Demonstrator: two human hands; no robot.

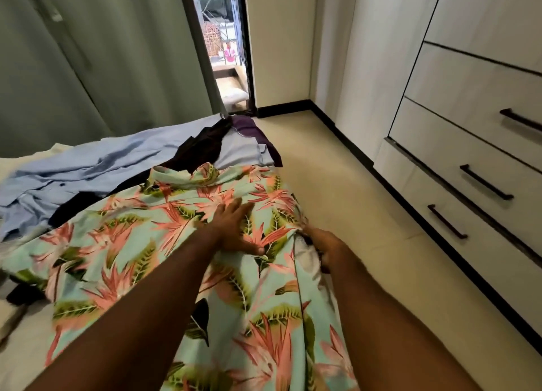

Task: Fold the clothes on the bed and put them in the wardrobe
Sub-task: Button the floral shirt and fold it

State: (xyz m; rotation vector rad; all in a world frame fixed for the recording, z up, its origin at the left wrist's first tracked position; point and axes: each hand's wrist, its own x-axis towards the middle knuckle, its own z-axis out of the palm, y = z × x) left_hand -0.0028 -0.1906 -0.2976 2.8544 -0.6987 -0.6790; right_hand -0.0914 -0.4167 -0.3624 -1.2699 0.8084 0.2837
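A floral shirt [132, 244], pale turquoise with pink and green leaves, lies spread over the bed [26, 338] in front of me. My left hand [231, 226] lies flat on it with straight fingers, pressing the cloth down. My right hand [321, 244] grips the shirt's right edge at the side of the bed, fingers curled into the fabric. Behind the floral shirt lie a light blue shirt [88, 167], a dark garment [202, 147] and a purple garment [252, 129]. The wardrobe [475, 97] stands to the right, white, its drawers closed.
A strip of cream floor [337, 185] runs between the bed and the wardrobe's drawers with black handles [485, 182]. Green curtains [88, 53] hang behind the bed. A narrow glass door [225, 44] shows the outside at the back.
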